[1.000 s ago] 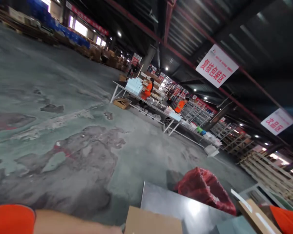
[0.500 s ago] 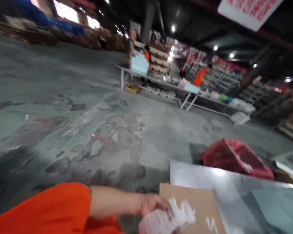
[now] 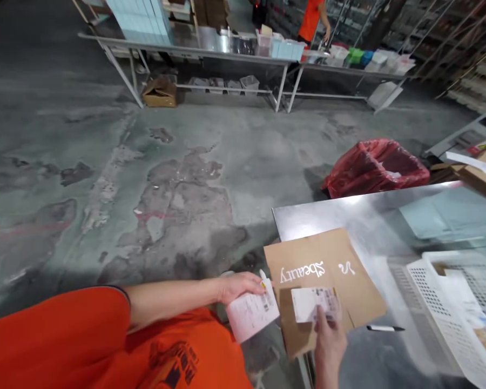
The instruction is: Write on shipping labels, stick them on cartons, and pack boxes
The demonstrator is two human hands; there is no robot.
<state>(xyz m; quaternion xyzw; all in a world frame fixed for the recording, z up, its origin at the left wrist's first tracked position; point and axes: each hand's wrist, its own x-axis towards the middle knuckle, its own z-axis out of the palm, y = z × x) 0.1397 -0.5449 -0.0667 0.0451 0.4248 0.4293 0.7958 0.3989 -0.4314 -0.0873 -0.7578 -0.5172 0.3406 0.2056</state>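
My left hand [image 3: 243,286] is closed on a pinkish printed paper slip [image 3: 251,316], held left of a flat brown cardboard mailer [image 3: 308,248]. The mailer carries white "Sbeauty" lettering and lies over the corner of a metal table [image 3: 364,232]. Above the mailer's lower part, my right hand [image 3: 330,337] pinches a white printed label [image 3: 308,305]; whether the label touches the cardboard I cannot tell. A pen [image 3: 385,328] rests on the table right of the mailer.
A white perforated basket [image 3: 441,308] with papers stands at the right, with pale blue sheets [image 3: 449,213] behind it. Beyond the table edge is a red-lined bin [image 3: 356,170]. Farther off, a person in orange [image 3: 311,21] is by a long table [image 3: 210,51] bearing containers.
The view has tilted down and levelled, bringing the basket and pen into sight. My right hand now shows with the label over the mailer; my left hand still holds the slip.
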